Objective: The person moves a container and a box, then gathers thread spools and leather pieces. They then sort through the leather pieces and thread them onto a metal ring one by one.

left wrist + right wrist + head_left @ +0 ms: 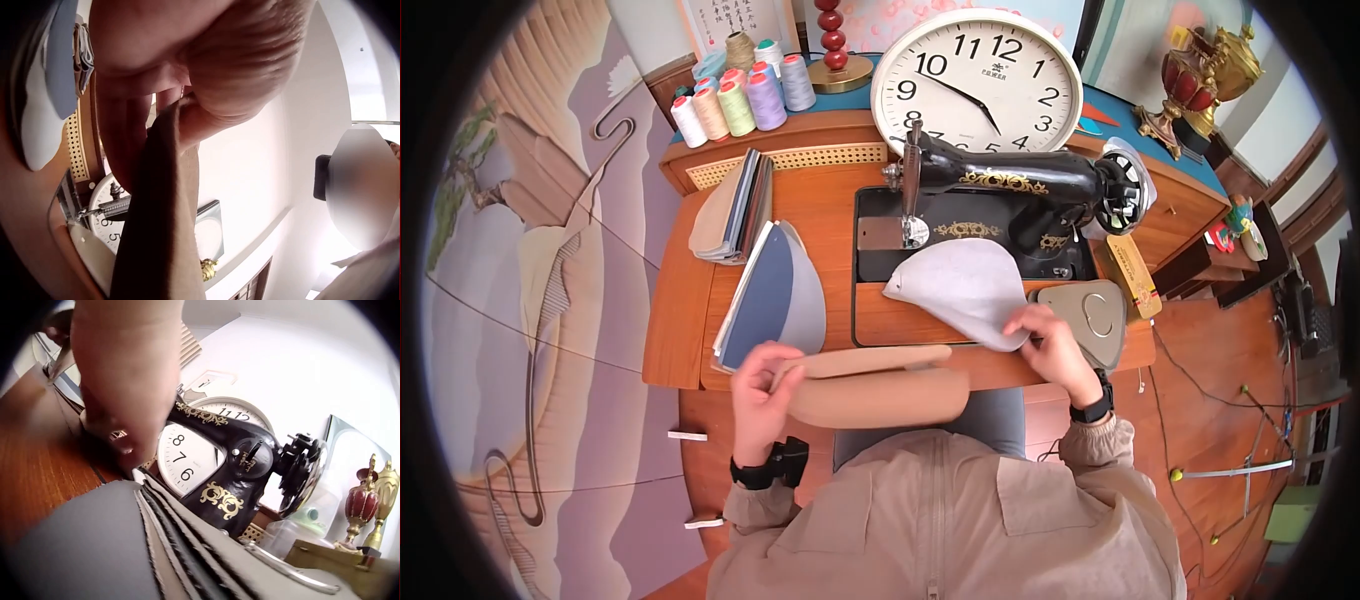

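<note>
1. One table; directions here are taken from its centre, 12 o'clock being the side away from the person.
2. One sewing machine, black with gold ornament; at 2 o'clock.
3. One clock, round and white; between 12 and 1, behind the machine.
4. Two piles of cut pieces; the near pile at 9, blue and grey showing; the far pile at 10, standing on edge.
5. Tan material, at 6, over the table's near edge; one folded piece or two, I cannot tell.
6. One pale piece, near the centre toward 4, partly over the machine's bed.
7. Two ornaments, one red and gold, one gold; at 2, well out.
8. One flat case; at 4.
9. Two hands; the left hand, between 7 and 8, grips the tan material's end; the right hand, at 4, pinches the pale piece's near corner.
10. One yellow box; at 3.
11. Spools, at least eight; at 11.
</note>
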A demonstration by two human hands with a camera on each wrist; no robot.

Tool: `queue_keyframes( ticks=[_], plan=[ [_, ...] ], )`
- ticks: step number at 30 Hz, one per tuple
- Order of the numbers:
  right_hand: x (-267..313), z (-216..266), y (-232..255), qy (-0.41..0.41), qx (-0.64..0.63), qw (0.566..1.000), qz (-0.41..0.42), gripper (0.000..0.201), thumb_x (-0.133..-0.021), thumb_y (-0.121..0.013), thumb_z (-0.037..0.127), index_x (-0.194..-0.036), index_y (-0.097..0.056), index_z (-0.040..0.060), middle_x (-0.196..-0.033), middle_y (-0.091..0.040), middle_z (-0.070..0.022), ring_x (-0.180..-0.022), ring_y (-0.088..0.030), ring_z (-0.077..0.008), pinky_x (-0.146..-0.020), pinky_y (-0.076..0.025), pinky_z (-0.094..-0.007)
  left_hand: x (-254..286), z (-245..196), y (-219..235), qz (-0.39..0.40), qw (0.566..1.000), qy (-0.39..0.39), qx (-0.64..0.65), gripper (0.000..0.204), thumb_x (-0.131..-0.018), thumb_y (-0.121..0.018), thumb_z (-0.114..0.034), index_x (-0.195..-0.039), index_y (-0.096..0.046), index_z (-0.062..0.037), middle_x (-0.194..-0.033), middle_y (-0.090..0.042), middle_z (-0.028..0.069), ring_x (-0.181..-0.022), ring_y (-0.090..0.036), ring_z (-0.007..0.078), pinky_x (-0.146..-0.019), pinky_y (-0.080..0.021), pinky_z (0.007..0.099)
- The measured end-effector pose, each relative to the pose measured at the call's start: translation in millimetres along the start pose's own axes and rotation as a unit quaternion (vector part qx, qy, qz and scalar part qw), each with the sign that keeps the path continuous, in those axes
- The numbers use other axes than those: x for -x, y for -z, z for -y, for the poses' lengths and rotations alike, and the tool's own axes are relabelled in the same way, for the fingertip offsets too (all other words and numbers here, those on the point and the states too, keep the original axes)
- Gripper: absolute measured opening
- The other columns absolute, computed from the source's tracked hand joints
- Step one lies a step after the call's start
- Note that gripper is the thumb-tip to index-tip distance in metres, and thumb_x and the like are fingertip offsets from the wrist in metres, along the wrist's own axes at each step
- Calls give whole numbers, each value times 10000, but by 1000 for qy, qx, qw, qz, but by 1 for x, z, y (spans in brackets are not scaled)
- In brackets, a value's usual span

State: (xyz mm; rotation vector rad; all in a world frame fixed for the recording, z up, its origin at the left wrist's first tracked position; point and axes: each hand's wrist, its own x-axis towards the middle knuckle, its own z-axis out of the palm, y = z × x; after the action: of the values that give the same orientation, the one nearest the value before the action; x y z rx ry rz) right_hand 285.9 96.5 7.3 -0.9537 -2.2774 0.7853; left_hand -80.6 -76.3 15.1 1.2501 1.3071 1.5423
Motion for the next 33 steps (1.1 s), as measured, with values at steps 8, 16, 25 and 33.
queue_keyframes(
  ticks=[8,16,25,33],
  plan=[
    [22,35,-15,-19,-169,985,32,558,-801,-760,142,-1305,-552,19,-1292,-603,-150,-1264,-528,-282,-1060,-417,-400,-22,-28,-41,-78,993,-51,79,320,-880,-667,48,-1158,-534,-36,-1078,-625,70,-946,-617,115,-825,-498,258],
    [19,45,-61,-153,-587,789,99,710,-928,-696,90,-1510,-293,27,-1398,-530,-148,-1214,-566,-185,-1001,-472,-316,-57,-44,-108,11,963,-52,266,341,-889,-647,48,-1174,-506,-75,-1091,-579,59,-1021,-614,159,-890,-515,314],
    [5,16,-24,-134,-516,823,-196,264,-921,-682,25,-1169,-593,2,-1044,-705,-50,-907,-656,-88,-844,-509,-241,-109,-29,-130,-5,983,-42,176,439,-928,-642,3,-1329,-470,-38,-1177,-641,96,-1066,-623,161,-928,-497,287],
    [20,-30,-41,-207,-384,890,-134,537,-953,-581,-20,-1417,-311,-37,-964,-686,-125,-709,-679,-146,-611,-583,-248,-126,79,-111,6,991,86,-103,612,-853,-666,66,-1410,-432,-32,-1308,-553,117,-1033,-645,161,-820,-524,261]
  ],
)
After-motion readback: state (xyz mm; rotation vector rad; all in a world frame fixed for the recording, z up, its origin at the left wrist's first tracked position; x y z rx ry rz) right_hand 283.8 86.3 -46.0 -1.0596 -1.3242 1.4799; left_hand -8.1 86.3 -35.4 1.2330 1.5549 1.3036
